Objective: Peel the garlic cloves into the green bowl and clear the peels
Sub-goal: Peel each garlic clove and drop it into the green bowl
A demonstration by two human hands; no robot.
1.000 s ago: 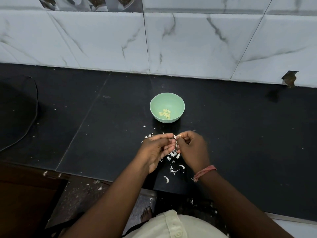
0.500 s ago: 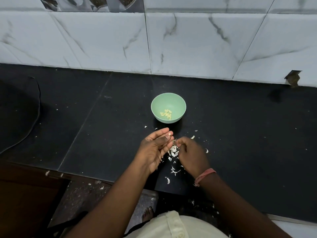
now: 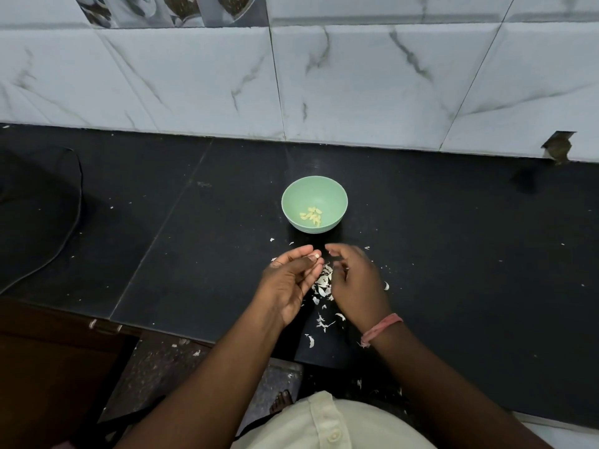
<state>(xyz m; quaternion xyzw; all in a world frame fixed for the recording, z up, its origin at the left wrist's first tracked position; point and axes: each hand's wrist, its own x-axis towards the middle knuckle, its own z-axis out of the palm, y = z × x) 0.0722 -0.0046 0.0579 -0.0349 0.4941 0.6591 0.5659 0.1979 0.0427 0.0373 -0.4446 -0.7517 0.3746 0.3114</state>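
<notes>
The person's forearms enter from the bottom edge, and a cream buttoned garment point(image 3: 327, 426) cuts off the view of the table's near edge below them. A small pale garlic clove point(image 3: 316, 255) sits pinched at the tips of the left hand point(image 3: 291, 283), thumb against curled fingers; most of the clove is covered by the fingertips, so whether skin still clings to it cannot be told. The right hand point(image 3: 356, 286) hangs just beside it, palm down, fingers loosely curled and blurred, holding nothing visible. It hides part of the heap of white papery garlic peels point(image 3: 322, 281) lying on the matte black stone table point(image 3: 453, 254) between the two hands. More flakes trail toward the table's near edge.

The round, smooth pale green bowl point(image 3: 327, 189) stands just beyond the hands, holding a small cluster of yellowish peeled cloves point(image 3: 311, 216). Bare dark table stretches wide to the right and left of it. A braided pink wristband point(image 3: 382, 328) circles the right wrist. Glossy white marble-veined wall tiles point(image 3: 356, 82) rise behind.
</notes>
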